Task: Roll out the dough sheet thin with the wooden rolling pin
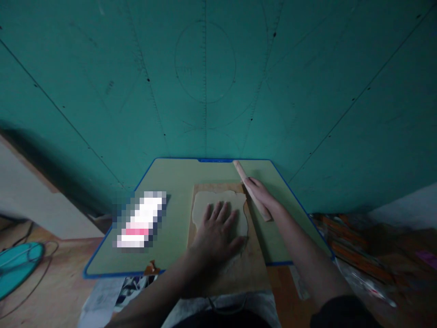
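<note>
A pale, flattened sheet of dough (213,198) with an uneven edge lies on a wooden board (239,278). My left hand (218,230) rests on the sheet with its fingers spread, hiding part of its near side. At the board's right edge, my right hand (258,189) is wrapped round a wooden rolling pin (241,172). The pin slants from the far middle of the table down toward the right, beside the dough and apart from it.
The board sits on a pale green, blue-edged table (177,175) against a green wall (205,114). A blurred-out bright rectangular item (146,216) lies at the left. Something small and brown (151,267) is at the front edge. Piled items (351,241) fill the right floor.
</note>
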Demonstrator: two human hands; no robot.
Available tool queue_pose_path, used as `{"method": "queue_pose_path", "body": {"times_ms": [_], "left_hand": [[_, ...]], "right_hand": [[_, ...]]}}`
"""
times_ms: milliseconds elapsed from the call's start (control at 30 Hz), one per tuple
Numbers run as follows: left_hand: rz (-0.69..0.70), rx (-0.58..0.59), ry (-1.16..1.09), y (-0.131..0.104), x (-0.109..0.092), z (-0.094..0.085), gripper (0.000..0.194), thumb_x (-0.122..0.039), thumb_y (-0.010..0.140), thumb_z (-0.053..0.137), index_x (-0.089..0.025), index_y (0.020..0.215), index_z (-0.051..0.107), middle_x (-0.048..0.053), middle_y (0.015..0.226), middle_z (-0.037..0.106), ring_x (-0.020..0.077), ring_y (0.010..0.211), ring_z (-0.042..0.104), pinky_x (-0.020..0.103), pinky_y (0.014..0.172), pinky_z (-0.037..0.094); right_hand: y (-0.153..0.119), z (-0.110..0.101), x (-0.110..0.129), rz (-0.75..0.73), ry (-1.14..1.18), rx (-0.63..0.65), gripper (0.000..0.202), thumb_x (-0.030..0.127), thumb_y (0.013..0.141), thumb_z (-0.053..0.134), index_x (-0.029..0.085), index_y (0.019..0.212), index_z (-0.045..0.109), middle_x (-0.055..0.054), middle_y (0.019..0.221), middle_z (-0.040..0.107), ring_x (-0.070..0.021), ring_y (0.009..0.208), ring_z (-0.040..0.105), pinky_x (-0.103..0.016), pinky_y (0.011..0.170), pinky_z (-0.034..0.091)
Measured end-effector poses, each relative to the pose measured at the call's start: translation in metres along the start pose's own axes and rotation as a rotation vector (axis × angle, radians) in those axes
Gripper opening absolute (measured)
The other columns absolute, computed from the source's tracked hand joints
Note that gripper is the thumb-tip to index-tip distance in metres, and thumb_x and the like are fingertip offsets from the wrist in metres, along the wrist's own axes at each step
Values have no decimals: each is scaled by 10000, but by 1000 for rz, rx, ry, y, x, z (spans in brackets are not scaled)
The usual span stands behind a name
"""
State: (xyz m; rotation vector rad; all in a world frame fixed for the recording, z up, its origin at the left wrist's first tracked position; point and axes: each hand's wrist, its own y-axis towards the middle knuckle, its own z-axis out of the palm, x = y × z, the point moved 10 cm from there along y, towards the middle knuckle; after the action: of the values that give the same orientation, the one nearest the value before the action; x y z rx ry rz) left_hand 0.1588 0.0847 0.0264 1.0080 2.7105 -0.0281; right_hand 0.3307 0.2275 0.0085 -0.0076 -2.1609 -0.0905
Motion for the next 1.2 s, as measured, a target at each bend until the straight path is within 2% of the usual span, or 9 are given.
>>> {"method": "queue_pose_path", "body": {"times_ms": [100,200,300,367,500,667,800,967,1200], "left_hand": [[19,-17,5,1,2,0,765,-686,969,395,-201,1560,373,183,1650,277,403,1533,201,642,1216,147],[-2,-22,17,8,2,-3,707,-643,976,429,-178,1508,447,184,1623,350,395,1519,257,623,1217,189],[-33,-2,29,29,3,-8,644,-536,988,469,-95,1457,481,209,1588,401,370,1495,327,529,1218,272],[-12,-2,23,47,1,-11,644,-503,993,465,-66,1466,456,214,1587,401,346,1495,335,475,1223,281],[-16,-1,15,69,4,-8,688,-547,1006,414,-59,1491,415,212,1592,396,335,1500,330,486,1225,261],[-85,-37,54,64,13,1,731,-573,1015,365,-39,1514,381,222,1608,360,357,1518,277,532,1229,219],[-115,-76,63,55,16,-1,736,-612,1001,352,-83,1511,394,204,1614,361,386,1521,254,571,1220,206],[-137,-59,66,53,16,-4,736,-632,984,387,-131,1523,391,177,1623,356,418,1516,245,648,1213,159],[-101,-95,139,53,15,-1,681,-595,1027,314,-134,1517,422,172,1603,394,413,1494,294,644,1191,232]], "right_hand": [[-2,-3,-5,13,65,-14,437,559,939,464,200,1026,699,-87,1061,761,-264,1067,664,-387,940,493],[0,-3,-10,25,134,-24,446,583,916,501,208,1024,715,-81,1067,769,-270,1090,671,-409,966,497],[2,-3,-16,36,223,-43,481,611,935,453,224,1041,718,-85,1105,769,-260,1115,685,-412,981,509],[4,-4,-20,43,285,-59,518,642,942,415,230,1027,718,-95,1110,769,-254,1125,692,-407,981,522],[5,-7,-27,52,397,-82,535,673,925,430,222,976,714,-112,1080,776,-260,1103,709,-421,990,532],[7,-5,-34,64,500,-81,483,656,911,493,223,937,706,-105,1060,784,-262,1075,721,-439,1007,528],[7,-5,-34,64,549,-72,454,639,895,543,218,944,707,-95,1057,784,-252,1062,724,-425,1020,518],[7,-3,-35,65,584,-73,440,644,873,587,226,925,710,-78,1016,789,-245,1047,727,-409,1016,518],[10,-3,-38,68,627,-72,444,689,804,661,251,849,719,-45,910,790,-244,967,741,-412,981,538]]}}
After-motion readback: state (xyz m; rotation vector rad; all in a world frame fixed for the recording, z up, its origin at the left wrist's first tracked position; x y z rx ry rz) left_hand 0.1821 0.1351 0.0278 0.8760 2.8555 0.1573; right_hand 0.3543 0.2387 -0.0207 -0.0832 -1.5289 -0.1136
